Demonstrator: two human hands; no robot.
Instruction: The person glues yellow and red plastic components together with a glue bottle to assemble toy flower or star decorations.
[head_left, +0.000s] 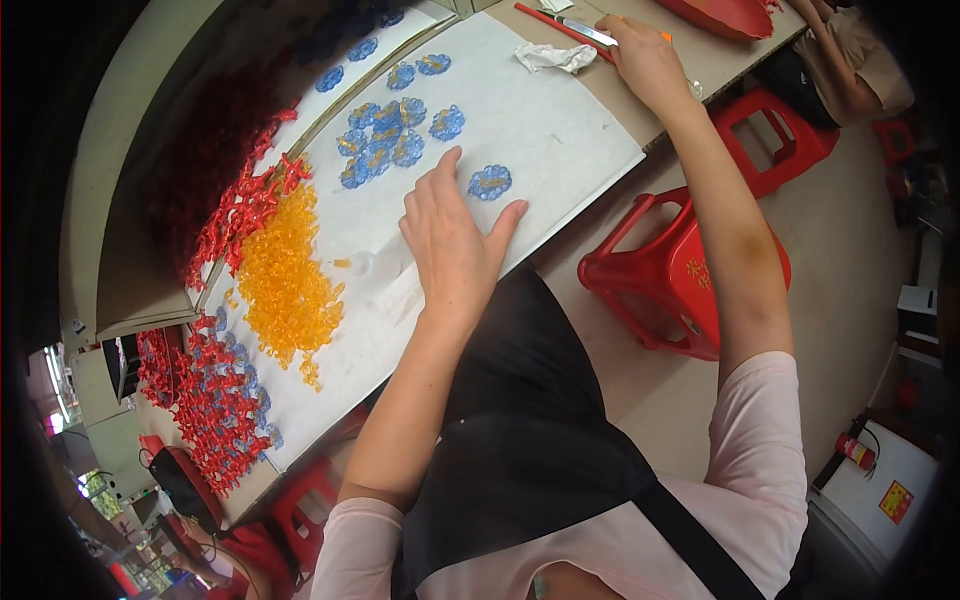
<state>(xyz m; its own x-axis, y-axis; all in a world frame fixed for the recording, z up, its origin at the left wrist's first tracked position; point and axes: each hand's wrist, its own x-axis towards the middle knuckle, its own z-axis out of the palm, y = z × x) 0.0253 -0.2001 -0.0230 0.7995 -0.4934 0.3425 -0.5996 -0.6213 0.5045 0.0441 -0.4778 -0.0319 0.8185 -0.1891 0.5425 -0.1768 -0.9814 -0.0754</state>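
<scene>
I see blue translucent scalloped piece [490, 182], yellow strip across middle, flat on white sheet [570, 125], just beside left hand [455, 235]; its fingers spread, holding nothing. Right hand [645, 60] at silver tool [590, 32]; can't tell whether clamped. Pale floor [845, 250], red stools [675, 285]. Blue cluster [382, 140], yellow heap [285, 280], red pieces [235, 225] leftward. Left hand partly blocks clear item [375, 268].

- A workshop
- Loose orange pieces [285, 285] and blue flower-shaped clusters [490, 182] spread on a tabletop [570, 125]
- Red plastic stools [655, 275]
- Black apron [530, 470]
- Fire extinguisher [854, 450]
- Other people [885, 75] nearby
</scene>
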